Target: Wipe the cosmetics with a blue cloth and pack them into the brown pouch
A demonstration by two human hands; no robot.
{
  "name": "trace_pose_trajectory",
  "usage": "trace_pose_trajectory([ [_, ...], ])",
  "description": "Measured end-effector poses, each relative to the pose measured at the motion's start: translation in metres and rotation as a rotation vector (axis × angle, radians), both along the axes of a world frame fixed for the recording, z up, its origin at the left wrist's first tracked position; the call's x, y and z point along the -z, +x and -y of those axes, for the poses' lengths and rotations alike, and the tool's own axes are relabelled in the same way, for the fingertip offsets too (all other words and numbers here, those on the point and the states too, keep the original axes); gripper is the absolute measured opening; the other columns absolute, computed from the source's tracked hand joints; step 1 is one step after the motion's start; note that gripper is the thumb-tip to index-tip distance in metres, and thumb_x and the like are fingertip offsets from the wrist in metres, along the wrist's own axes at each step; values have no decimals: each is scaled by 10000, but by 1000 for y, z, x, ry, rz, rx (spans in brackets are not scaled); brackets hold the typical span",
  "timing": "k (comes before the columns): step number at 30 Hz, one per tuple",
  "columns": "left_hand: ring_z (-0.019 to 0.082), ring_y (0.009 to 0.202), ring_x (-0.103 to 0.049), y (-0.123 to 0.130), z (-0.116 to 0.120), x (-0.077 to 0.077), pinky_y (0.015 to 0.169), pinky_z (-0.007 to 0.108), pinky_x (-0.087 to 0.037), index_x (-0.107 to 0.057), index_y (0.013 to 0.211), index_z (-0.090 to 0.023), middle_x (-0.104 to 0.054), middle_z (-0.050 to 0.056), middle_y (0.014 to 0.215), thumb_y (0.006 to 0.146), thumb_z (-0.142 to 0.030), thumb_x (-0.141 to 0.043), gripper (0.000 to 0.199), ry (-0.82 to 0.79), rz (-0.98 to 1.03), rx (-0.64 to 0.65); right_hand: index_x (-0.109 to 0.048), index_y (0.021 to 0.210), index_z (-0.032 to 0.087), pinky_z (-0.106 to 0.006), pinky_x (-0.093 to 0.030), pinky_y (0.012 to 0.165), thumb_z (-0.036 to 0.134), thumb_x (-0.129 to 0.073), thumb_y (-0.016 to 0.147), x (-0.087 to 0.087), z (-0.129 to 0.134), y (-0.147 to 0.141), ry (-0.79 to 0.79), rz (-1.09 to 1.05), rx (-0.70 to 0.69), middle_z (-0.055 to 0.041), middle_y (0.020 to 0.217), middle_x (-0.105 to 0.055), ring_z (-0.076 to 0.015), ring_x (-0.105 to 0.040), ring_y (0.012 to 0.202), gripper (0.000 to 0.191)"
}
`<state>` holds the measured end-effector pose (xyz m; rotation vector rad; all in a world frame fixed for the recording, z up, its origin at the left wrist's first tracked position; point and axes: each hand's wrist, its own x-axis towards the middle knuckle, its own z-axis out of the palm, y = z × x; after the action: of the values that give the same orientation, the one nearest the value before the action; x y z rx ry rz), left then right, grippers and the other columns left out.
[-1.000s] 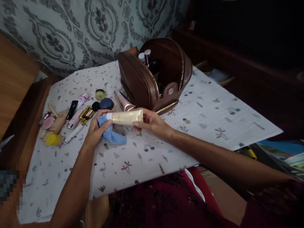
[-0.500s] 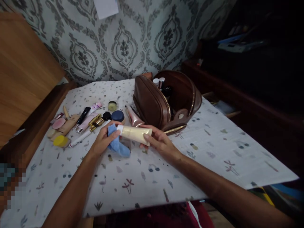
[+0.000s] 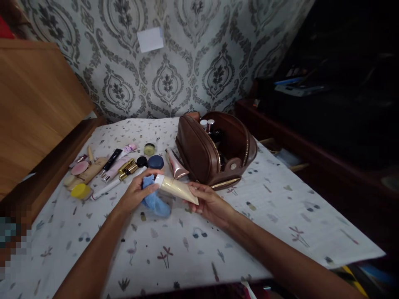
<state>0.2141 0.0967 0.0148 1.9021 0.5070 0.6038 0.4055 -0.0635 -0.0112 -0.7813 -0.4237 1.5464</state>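
Note:
A pale yellow squeeze tube (image 3: 177,190) with a white cap is held between both hands, above the table. My left hand (image 3: 137,189) is closed on a blue cloth (image 3: 156,203) and presses it around the cap end. The fingers of my right hand (image 3: 210,201) grip the tube's flat crimped end, thumb on top. Just behind the tube lies a rose-gold tube (image 3: 176,165). To the right stands an unzipped brown cosmetic bag (image 3: 199,149), with several bottles showing inside its opening.
Several cosmetics lie at the left: a yellow-lidded jar (image 3: 80,191), a pink round compact (image 3: 80,167), a black tube (image 3: 112,161), gold tubes (image 3: 127,168), a blue-lidded jar (image 3: 155,162). A patterned white cloth (image 3: 174,265) covers the table. A wooden panel (image 3: 40,99) rises at left.
The pale tube has turned, its crimped end tipping down toward me with my right hand. The camera view has tilted up, so the bag and cosmetics sit lower in the picture.

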Motion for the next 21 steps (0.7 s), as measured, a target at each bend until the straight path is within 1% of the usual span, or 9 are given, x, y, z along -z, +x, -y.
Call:
trace_pose_trajectory([
  [5, 226, 997, -604, 0, 3, -7, 880, 302, -456, -711, 1101, -213, -696, 48, 1088, 805, -380, -693, 341, 10, 25, -2, -666, 855, 112, -97, -406, 390, 228, -858, 711, -2, 2, 0, -43, -165, -29, -43, 667, -690, -91, -652, 548, 266],
  [7, 240, 1027, -605, 0, 4, -10, 898, 312, -461, -724, 1075, -204, -700, 59, 1114, 789, -390, -706, 342, 1, 35, -15, -667, 862, 114, -90, -389, 374, 231, -870, 693, -2, 3, -1, -45, -201, -60, -34, 668, -686, -72, -623, 516, 289],
  [9, 228, 981, -615, 2, 7, -10, 850, 300, -481, -719, 1104, -202, -703, 60, 1082, 786, -411, -715, 380, -42, 52, -42, -664, 885, 122, -84, -367, 362, 264, -880, 687, -1, 4, -2, -35, -209, -85, -27, 679, -688, -56, -595, 494, 326],
  [11, 197, 903, -622, 5, 12, -8, 783, 271, -492, -695, 1165, -217, -703, 46, 1028, 786, -440, -729, 441, -143, 114, -65, -648, 889, 133, -77, -363, 369, 291, -874, 703, -1, 4, -5, -8, -196, -95, -19, 686, -682, -57, -607, 521, 333],
  [13, 180, 861, -633, 10, 20, -3, 744, 257, -503, -664, 1212, -232, -706, 41, 1013, 783, -492, -734, 507, -305, 204, -69, -625, 881, 144, -83, -386, 394, 306, -867, 718, 0, 3, -9, 18, -177, -103, -13, 687, -675, -78, -645, 581, 333],
  [15, 196, 860, -655, 16, 30, 3, 729, 277, -524, -643, 1233, -229, -718, 62, 1031, 774, -560, -725, 572, -478, 257, -55, -611, 875, 147, -102, -418, 423, 320, -863, 728, 1, 3, -13, 35, -168, -117, -14, 683, -673, -95, -664, 609, 339],
  [17, 219, 845, -675, 21, 40, 7, 714, 310, -543, -632, 1244, -215, -731, 86, 1019, 766, -602, -715, 621, -598, 262, -39, -612, 885, 145, -121, -435, 440, 345, -853, 742, 3, 2, -16, 49, -167, -137, -16, 678, -675, -92, -647, 577, 345],
  [19, 230, 825, -687, 24, 48, 8, 708, 331, -554, -630, 1241, -208, -738, 95, 995, 762, -591, -725, 621, -635, 268, -21, -620, 918, 145, -133, -444, 459, 391, -834, 761, 4, 1, -18, 63, -149, -141, -16, 691, -676, -80, -617, 545, 362],
  [21, 227, 804, -690, 25, 52, 7, 702, 332, -558, -635, 1221, -207, -738, 88, 978, 757, -561, -744, 593, -618, 277, -15, -623, 986, 162, -151, -455, 480, 479, -802, 774, 4, 2, -20, 72, -91, -122, -12, 746, -675, -81, -613, 554, 421],
])
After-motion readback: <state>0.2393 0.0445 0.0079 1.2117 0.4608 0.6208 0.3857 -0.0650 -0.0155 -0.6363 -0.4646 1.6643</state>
